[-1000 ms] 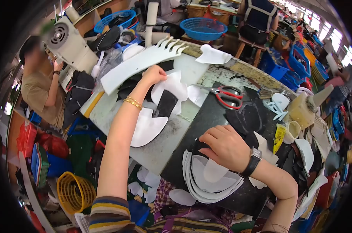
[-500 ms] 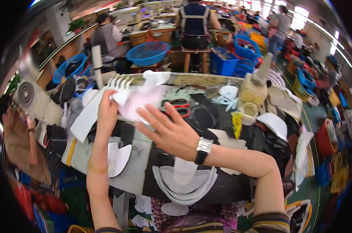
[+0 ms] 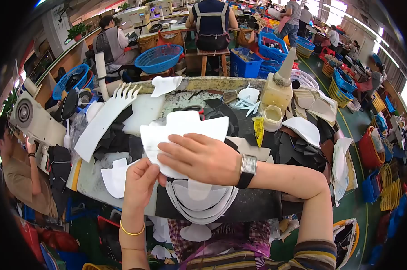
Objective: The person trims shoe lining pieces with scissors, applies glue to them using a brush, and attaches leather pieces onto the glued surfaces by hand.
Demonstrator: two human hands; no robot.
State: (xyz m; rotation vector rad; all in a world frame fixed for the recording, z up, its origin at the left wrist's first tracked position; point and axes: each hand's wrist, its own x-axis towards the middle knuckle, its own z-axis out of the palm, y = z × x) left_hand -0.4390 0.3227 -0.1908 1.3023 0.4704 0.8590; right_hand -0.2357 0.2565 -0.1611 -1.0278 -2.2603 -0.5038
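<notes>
My left hand (image 3: 140, 181) seems to pinch the white piece (image 3: 187, 122) at its edge; right hand (image 3: 204, 158) spread flat over it. Best press evenly, no creasing.

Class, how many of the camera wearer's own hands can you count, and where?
2: the left hand at the lower-left edge of the white piece, and the right hand lying across it.
</notes>
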